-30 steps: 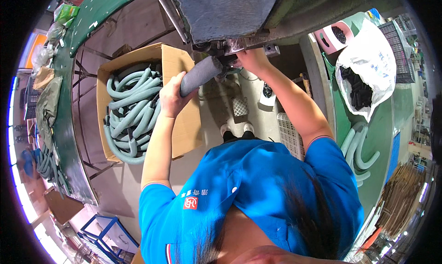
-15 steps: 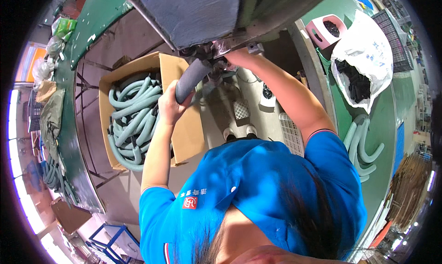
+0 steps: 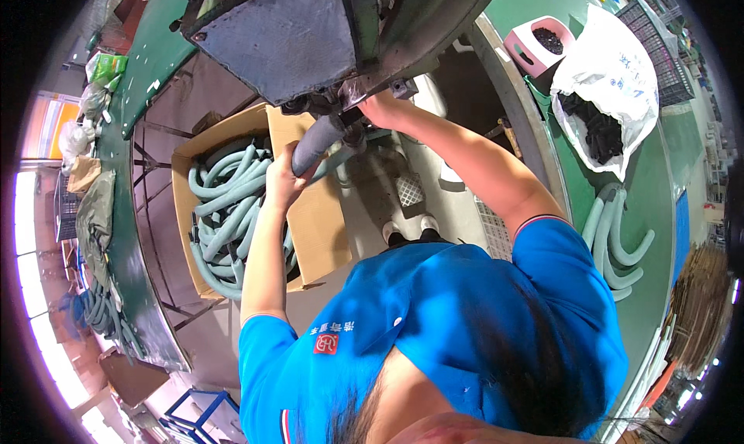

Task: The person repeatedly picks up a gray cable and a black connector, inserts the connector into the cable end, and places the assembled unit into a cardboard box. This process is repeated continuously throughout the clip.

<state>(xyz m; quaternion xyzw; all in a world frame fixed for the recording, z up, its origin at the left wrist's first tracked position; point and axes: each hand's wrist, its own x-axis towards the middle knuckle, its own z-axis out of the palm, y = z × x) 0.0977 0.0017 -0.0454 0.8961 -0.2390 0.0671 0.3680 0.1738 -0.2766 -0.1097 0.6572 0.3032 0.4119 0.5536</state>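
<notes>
A large dark machine (image 3: 271,45) with a curved side stands at the top, right before me. From its lower fittings a thick grey tube (image 3: 319,144) slants down and left. My left hand (image 3: 287,177) is wrapped round the tube's lower end. Up at the machine's underside, my right hand (image 3: 380,108) reaches in beside the metal fittings (image 3: 353,115). Its fingertips are hidden there, so what they touch does not show. Behind the grey tube runs a thinner grey-green tube (image 3: 332,163), partly covered by my left hand.
An open cardboard box (image 3: 318,231) full of bent grey-green tubes (image 3: 232,188) stands left of my legs. On the green right-hand table (image 3: 659,173) are a pink container (image 3: 521,43) of black pieces, a white sack (image 3: 643,80) with black contents, and several loose tubes (image 3: 612,227).
The machine appears shifted left and slightly down in the view, and both hands sit a little further left. A thinner grey-green tube now shows behind the thick one. My left hand keeps its hold.
</notes>
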